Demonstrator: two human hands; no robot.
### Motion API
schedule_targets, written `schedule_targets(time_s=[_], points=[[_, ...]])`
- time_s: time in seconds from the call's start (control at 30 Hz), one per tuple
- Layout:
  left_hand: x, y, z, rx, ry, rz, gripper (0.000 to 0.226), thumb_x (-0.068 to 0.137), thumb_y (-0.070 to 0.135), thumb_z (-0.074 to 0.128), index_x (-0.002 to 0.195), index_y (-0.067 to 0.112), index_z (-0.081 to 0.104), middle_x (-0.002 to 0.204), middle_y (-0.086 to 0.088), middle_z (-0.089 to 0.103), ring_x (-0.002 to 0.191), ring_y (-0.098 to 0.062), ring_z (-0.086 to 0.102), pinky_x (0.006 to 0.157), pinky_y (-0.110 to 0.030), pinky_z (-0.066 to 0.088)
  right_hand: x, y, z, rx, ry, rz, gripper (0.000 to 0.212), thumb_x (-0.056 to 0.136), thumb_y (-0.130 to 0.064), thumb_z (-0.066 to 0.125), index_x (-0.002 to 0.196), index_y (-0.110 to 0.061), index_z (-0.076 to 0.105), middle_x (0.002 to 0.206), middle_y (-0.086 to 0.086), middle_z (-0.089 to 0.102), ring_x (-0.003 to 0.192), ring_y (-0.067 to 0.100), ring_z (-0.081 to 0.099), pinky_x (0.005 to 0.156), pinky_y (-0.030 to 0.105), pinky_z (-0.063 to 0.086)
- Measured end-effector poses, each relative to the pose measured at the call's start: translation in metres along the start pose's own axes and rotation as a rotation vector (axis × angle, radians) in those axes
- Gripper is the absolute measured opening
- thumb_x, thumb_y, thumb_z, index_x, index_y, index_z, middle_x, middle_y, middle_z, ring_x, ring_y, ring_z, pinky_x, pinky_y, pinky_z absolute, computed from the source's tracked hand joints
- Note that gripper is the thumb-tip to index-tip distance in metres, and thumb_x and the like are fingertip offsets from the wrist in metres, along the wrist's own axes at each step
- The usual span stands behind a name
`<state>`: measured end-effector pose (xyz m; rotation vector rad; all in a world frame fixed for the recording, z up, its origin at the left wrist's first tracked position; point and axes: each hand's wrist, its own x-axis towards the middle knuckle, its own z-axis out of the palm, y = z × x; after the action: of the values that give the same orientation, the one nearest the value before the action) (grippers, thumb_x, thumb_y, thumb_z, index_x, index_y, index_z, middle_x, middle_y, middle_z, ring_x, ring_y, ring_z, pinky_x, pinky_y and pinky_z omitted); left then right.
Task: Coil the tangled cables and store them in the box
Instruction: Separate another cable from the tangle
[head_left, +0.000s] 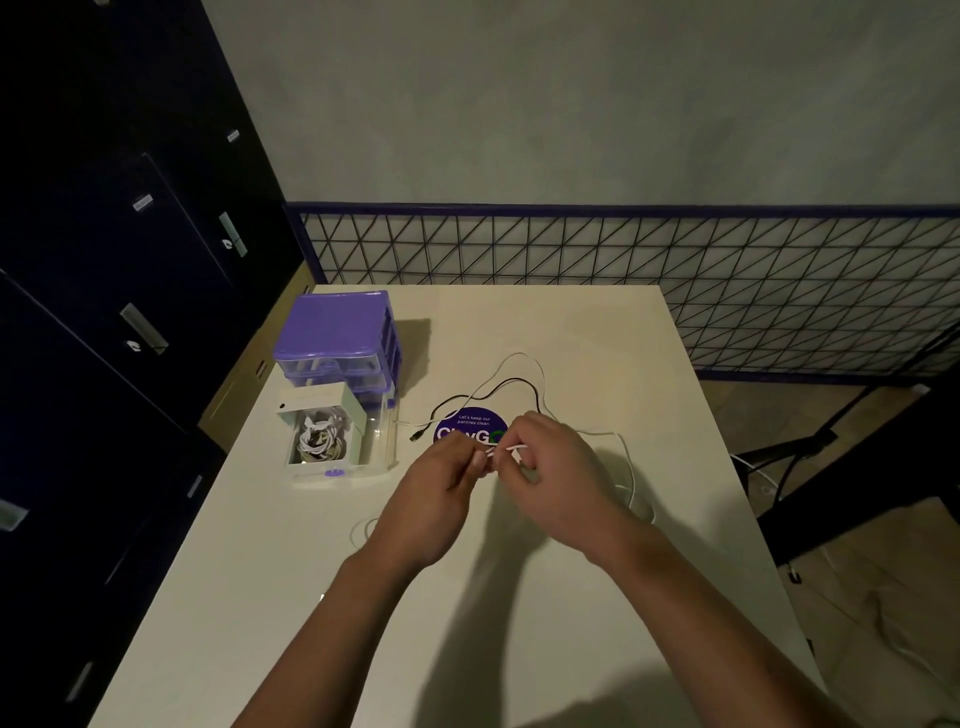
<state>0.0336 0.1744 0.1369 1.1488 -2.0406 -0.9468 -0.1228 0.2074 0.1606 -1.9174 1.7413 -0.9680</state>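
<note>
White cable (629, 467) runs between both hands, pinched by the left hand (434, 499) and the right hand (558, 480) where their fingertips meet; its slack trails right of the right hand. Beyond the hands a black cable (498, 389) loops, seemingly tangled with it. Left of the left hand sits the open box (322, 431), coils inside.
</note>
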Motion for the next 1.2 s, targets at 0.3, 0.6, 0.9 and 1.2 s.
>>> schedule_targets(time_s=[0.3,0.6,0.9,1.2], points=[[0.011,0.025,0.001,-0.689,-0.008,-0.385,0.043,0.094,0.025,0.041,0.052,0.029,0.045,0.061,0.008,0.042,0.061,-0.009,0.042,0.078,-0.029,0.040,0.002,0.001,0.002,0.225,0.068,0.016,0.016,0.091,-0.015,0.062,0.100,-0.015,0.075,0.079,-0.018,0.054,0.074,-0.008,0.053,0.066,0.006,0.036],[0.006,0.024,-0.007,-0.338,0.061,-0.260,0.044,0.097,0.018,0.045,0.067,0.039,0.069,0.083,0.019,0.055,0.093,-0.011,0.053,0.086,-0.027,0.044,0.001,-0.001,0.000,0.210,0.085,0.173,0.015,0.089,-0.015,0.062,0.083,-0.019,0.075,0.082,-0.007,0.072,0.061,-0.003,0.056,0.061,0.012,0.039],[-0.002,0.020,-0.027,-0.698,-0.174,-0.458,0.023,0.095,0.017,0.054,0.103,0.001,0.070,0.076,0.000,0.056,0.073,-0.008,0.053,0.077,-0.021,0.052,0.004,0.000,-0.001,0.179,0.067,0.221,0.016,0.090,-0.018,0.061,0.086,-0.022,0.075,0.083,-0.008,0.073,0.073,0.011,0.064,0.071,0.028,0.050],[-0.002,0.023,-0.022,-0.738,-0.038,-0.466,0.010,0.076,0.020,0.071,0.083,0.017,0.078,0.068,-0.002,0.064,0.062,-0.014,0.051,0.071,-0.022,0.054,0.000,-0.003,0.007,0.343,0.060,0.293,0.012,0.089,-0.018,0.064,0.090,-0.020,0.076,0.077,-0.009,0.072,0.071,0.002,0.063,0.067,0.012,0.045]])
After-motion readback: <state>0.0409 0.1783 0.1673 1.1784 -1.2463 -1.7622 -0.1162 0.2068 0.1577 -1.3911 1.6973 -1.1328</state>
